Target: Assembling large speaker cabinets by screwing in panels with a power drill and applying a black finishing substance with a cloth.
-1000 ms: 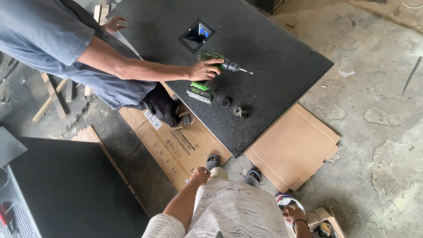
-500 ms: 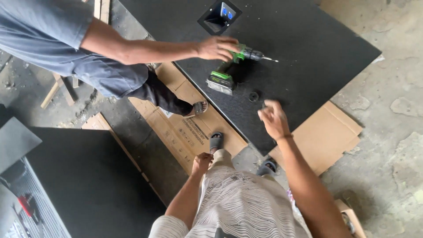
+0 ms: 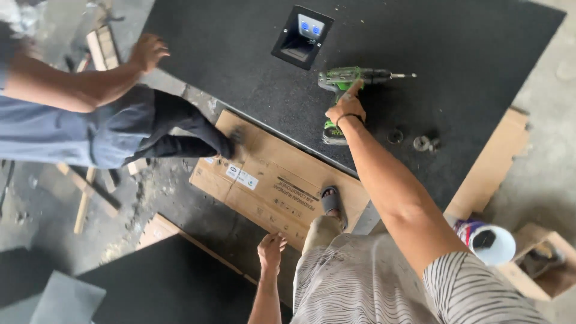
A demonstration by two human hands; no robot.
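Beside green drill (image 3: 351, 81), two round fittings (image 3: 423, 143).

Workshop floor: bare concrete (image 3: 540, 180), wood scraps (image 3: 90, 198), cordless drill (image 3: 348, 84), cardboard (image 3: 270, 180).

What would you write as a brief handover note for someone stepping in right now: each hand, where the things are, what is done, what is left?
Right hand: on the green drill, which lies on its side on the black panel, bit pointing right.
Left hand: low beside the knee, holding nothing, by the edge of the cardboard.
Two small round fittings lie loose on the panel right of the drill; a recessed box is set in the panel.
Another person's hand is off the drill.
Done: box seated. Left: drill not lifted, fittings loose.
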